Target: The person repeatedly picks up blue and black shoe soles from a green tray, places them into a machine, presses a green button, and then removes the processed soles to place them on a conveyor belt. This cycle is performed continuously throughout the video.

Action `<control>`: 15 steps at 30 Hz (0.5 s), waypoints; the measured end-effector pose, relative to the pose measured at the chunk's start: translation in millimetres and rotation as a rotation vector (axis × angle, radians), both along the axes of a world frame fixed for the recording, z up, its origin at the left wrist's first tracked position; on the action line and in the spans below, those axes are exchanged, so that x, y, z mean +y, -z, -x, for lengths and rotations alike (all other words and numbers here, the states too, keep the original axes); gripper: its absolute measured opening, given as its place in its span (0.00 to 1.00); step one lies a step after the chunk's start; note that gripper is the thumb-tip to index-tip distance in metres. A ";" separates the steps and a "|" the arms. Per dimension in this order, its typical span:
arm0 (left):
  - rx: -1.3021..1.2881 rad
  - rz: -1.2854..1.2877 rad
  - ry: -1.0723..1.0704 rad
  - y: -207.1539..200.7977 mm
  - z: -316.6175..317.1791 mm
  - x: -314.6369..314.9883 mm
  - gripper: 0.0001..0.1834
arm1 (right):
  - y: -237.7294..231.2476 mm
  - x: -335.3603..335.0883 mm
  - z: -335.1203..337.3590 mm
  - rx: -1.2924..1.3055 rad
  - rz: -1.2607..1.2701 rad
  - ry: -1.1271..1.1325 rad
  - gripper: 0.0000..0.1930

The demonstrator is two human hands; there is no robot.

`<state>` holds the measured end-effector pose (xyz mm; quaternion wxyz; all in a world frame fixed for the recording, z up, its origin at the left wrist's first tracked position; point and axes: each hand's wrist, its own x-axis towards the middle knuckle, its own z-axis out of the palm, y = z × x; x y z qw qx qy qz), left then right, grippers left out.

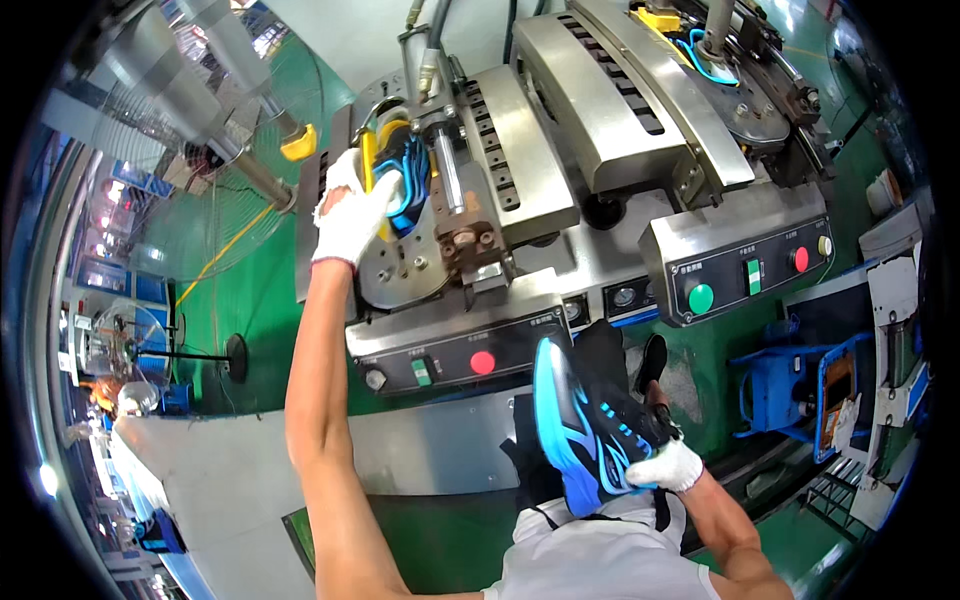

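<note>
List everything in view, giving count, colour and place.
Machine: one, silver, upper middle
Control panels: two, black, machine front
Large buttons: three, two red, one green, on the panels
Workpiece: one, blue and black, left in the machine
Shoe: one, black and blue, lower middle
Fan: at least one, black base, left
Stool: one, blue, right
Floor: one, green, beneath
Shirt: one, white, bottom edge
Left hand: one, white-gloved, at the workpiece
Right hand: one, white-gloved, holding the shoe

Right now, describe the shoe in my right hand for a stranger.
Find the big metal machine, then its left control panel. Below that panel's right end, your right hand holds the shoe. Unlike the blue-and-black piece by your left hand, it shows a sole fading from light to deep blue.
</note>
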<state>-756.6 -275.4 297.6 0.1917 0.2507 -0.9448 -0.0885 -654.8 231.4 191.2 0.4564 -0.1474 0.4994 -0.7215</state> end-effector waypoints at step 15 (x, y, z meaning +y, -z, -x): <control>0.001 -0.054 -0.016 -20.0 54.5 -65.2 0.37 | -5.7 32.0 -32.6 -0.358 -0.004 0.513 0.47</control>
